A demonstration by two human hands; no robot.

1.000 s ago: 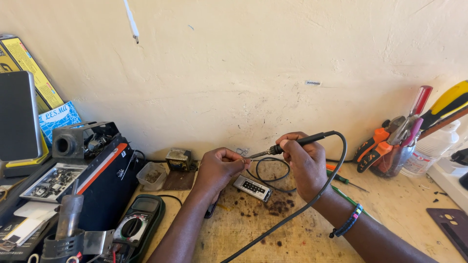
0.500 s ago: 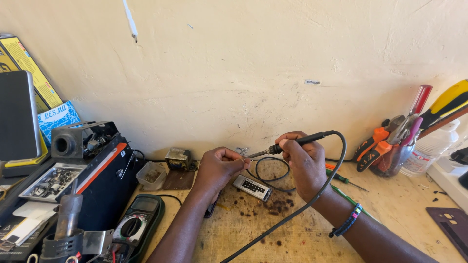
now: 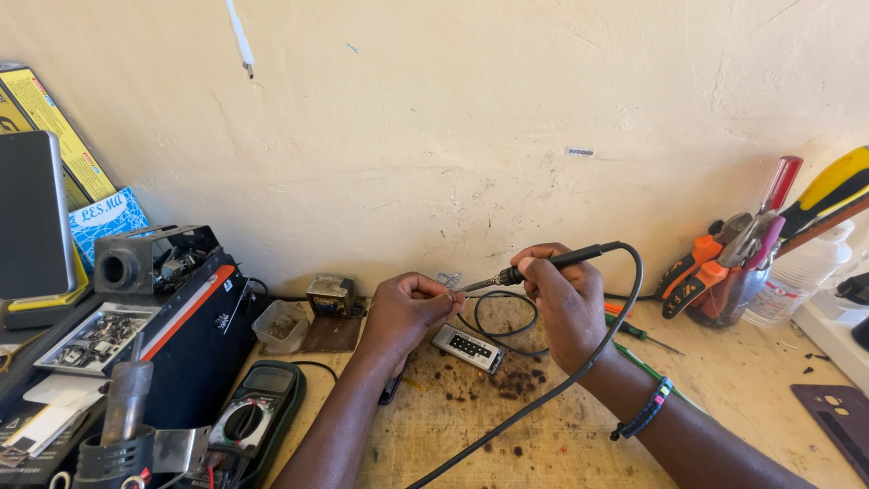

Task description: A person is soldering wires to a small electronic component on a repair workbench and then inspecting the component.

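My right hand grips a black soldering iron like a pen, its metal tip pointing left toward my left hand. The left hand's fingers are pinched on something small right at the iron's tip; it is too small to identify. The iron's thick black cord loops over my right wrist and runs down across the bench. Below and between the hands a small grey rectangular module lies on the scorched wooden bench. A thin black wire loop lies behind it.
A multimeter and a black station with an iron holder sit at the left. A small plastic tray and a transformer stand by the wall. A cup of pliers and screwdrivers stands at the right, with green screwdrivers near it.
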